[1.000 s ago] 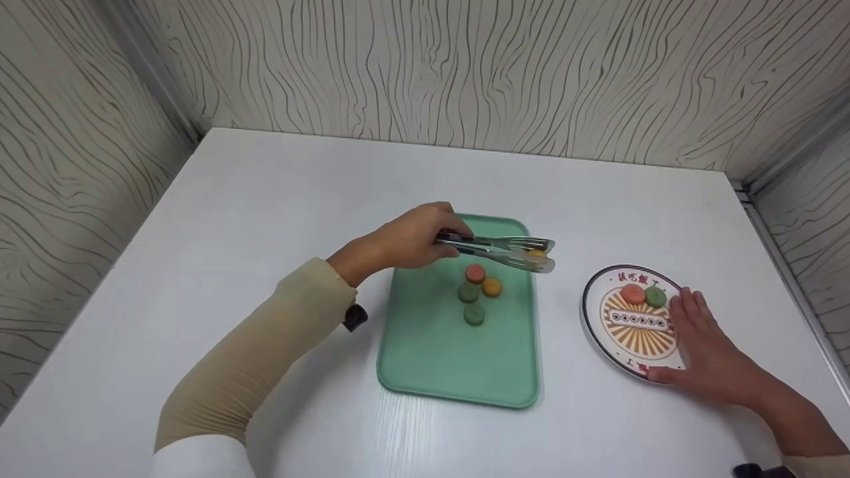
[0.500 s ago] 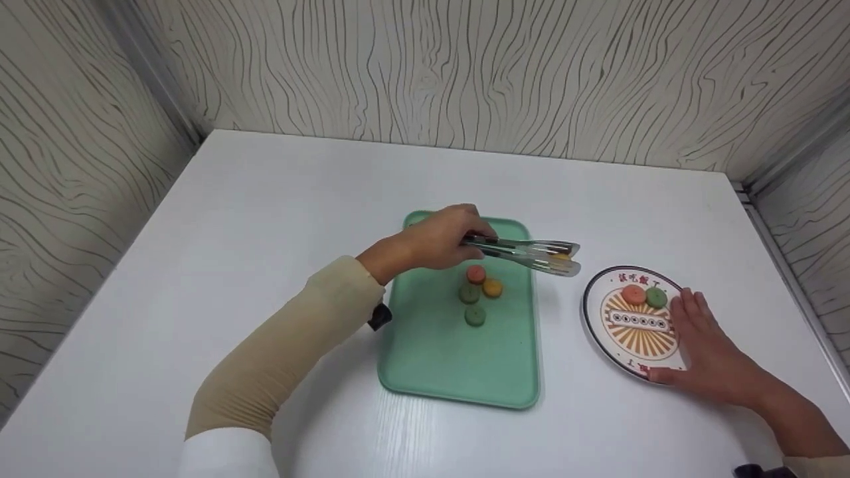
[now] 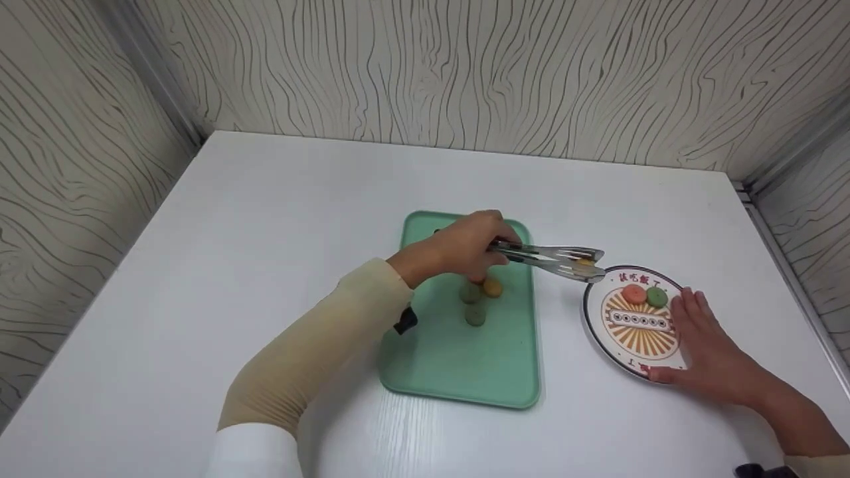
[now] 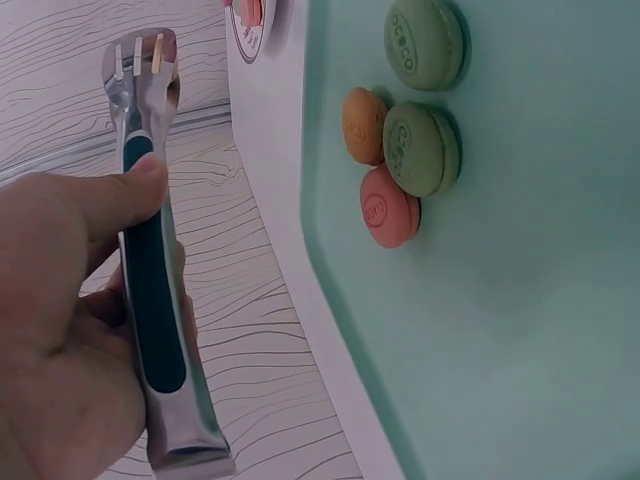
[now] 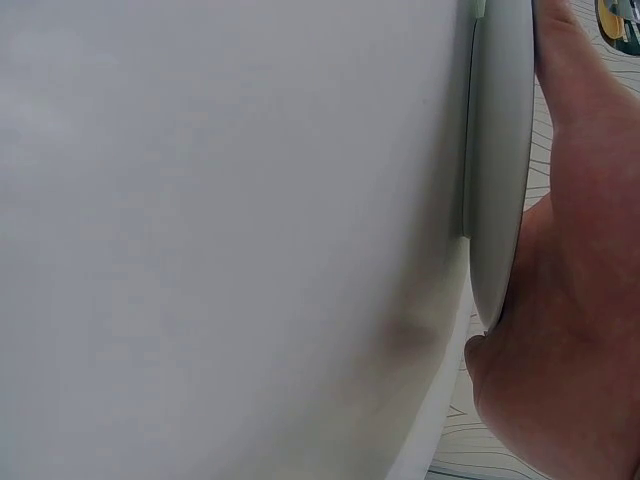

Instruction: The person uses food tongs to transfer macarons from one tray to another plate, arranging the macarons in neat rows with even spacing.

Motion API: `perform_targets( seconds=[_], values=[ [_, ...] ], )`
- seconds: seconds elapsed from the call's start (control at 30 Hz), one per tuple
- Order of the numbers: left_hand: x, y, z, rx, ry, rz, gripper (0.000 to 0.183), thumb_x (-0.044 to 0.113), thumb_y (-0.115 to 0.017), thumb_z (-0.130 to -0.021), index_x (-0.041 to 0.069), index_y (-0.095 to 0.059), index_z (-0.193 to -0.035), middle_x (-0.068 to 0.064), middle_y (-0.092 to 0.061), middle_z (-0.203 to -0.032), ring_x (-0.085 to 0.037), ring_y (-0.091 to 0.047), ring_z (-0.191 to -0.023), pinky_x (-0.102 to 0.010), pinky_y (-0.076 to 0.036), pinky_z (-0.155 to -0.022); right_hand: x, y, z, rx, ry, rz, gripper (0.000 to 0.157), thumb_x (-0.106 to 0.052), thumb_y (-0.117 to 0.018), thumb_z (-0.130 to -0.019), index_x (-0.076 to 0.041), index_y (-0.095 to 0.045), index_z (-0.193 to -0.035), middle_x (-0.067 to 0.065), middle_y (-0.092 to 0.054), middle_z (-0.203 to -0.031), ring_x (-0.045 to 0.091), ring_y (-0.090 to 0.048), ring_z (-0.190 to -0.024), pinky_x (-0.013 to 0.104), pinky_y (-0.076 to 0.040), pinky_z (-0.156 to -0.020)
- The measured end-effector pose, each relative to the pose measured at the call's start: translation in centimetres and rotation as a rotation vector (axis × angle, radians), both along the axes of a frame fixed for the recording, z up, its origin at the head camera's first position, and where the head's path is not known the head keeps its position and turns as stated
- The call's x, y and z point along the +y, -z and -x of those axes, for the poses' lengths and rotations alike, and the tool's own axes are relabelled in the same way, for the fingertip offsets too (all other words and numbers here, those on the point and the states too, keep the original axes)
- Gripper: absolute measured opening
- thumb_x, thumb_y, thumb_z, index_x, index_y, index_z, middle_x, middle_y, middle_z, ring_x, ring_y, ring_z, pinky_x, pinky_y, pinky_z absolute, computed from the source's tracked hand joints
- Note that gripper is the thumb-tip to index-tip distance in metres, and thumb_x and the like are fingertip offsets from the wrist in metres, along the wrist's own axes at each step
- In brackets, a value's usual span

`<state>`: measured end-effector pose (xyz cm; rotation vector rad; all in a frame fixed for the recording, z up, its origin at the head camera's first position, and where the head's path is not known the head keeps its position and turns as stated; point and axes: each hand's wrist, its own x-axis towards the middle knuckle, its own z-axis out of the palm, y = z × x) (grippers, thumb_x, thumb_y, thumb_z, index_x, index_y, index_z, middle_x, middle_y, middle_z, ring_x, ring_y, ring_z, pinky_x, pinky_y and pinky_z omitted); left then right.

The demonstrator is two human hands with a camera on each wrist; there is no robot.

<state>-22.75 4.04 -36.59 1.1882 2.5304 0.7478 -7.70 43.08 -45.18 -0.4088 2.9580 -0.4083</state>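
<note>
My left hand [image 3: 475, 245] grips metal tongs [image 4: 155, 290] by the dark-inlaid handles, thumb on top. Between the tong tips sits a yellow macaron [image 3: 584, 263], just above the far left rim of a white patterned plate [image 3: 601, 302]. On that plate lie a pink macaron [image 3: 634, 294] and a green macaron [image 3: 656, 297], side by side. My right hand [image 3: 714, 355] rests against the plate's right edge, fingers extended along it and thumb over the near rim. In the left wrist view, two green macarons [image 4: 420, 150], a yellow one [image 4: 363, 125] and a pink one [image 4: 388, 208] lie on the tray.
The green tray [image 3: 458, 372] lies mid-table under my left forearm, left of the plate. A strip of white table [image 3: 561, 358] separates them. Wood-grain patterned panels [image 3: 431, 73] stand behind and at both sides of the table.
My left hand has moved right and slightly nearer, carrying the tongs and yellow macaron from over the tray to the plate's rim. My right hand and the plate stay in place.
</note>
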Motion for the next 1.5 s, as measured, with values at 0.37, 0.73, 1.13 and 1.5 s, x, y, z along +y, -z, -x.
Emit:
perform_targets(
  seconds=[0.37, 0.73, 1.13, 1.5],
  values=[
    [1.5, 0.8, -0.2, 0.004, -0.032, 0.035, 0.024, 0.019, -0.064, -0.090, 0.017, -0.067, -0.114, 0.006, -0.055, -0.098, -0.010, -0.047, -0.086, -0.023, -0.044, -0.077, 0.1, 0.0, 0.1, 0.005, -0.008, -0.011, 0.121, -0.052, -0.074, -0.073, 0.010, 0.002, -0.145, 0.027, 0.012, -0.151, 0.032, 0.022, -0.138, 0.011, 0.016, -0.094],
    [3.3, 1.9, -0.4, 0.018, -0.053, 0.023, 0.024, 0.015, -0.063, -0.090, 0.018, -0.068, -0.113, 0.009, -0.060, -0.103, -0.007, -0.049, -0.094, -0.020, -0.043, -0.084, 0.0, 0.1, 0.1, -0.009, 0.004, -0.019, 0.122, -0.053, -0.073, -0.073, 0.009, 0.003, -0.145, 0.026, 0.013, -0.152, 0.031, 0.024, -0.138, 0.012, 0.017, -0.094],
    [5.3, 2.9, -1.0, 0.035, -0.076, 0.053, 0.021, 0.015, -0.060, -0.091, 0.020, -0.069, -0.110, 0.010, -0.056, -0.092, -0.008, -0.045, -0.086, -0.020, -0.041, -0.076, -0.1, -0.2, 0.1, -0.028, 0.016, 0.001, 0.122, -0.055, -0.072, -0.073, 0.008, 0.003, -0.146, 0.024, 0.014, -0.152, 0.031, 0.024, -0.138, 0.016, 0.017, -0.097],
    [7.2, 3.3, -1.6, 0.039, -0.101, 0.125, 0.026, 0.019, -0.064, -0.090, 0.022, -0.068, -0.115, 0.010, -0.057, -0.098, -0.006, -0.047, -0.088, -0.018, -0.042, -0.079, 0.1, 0.2, 0.0, -0.012, 0.006, 0.023, 0.122, -0.054, -0.073, -0.073, 0.006, 0.004, -0.146, 0.023, 0.015, -0.152, 0.030, 0.024, -0.138, 0.015, 0.018, -0.096]
  ],
)
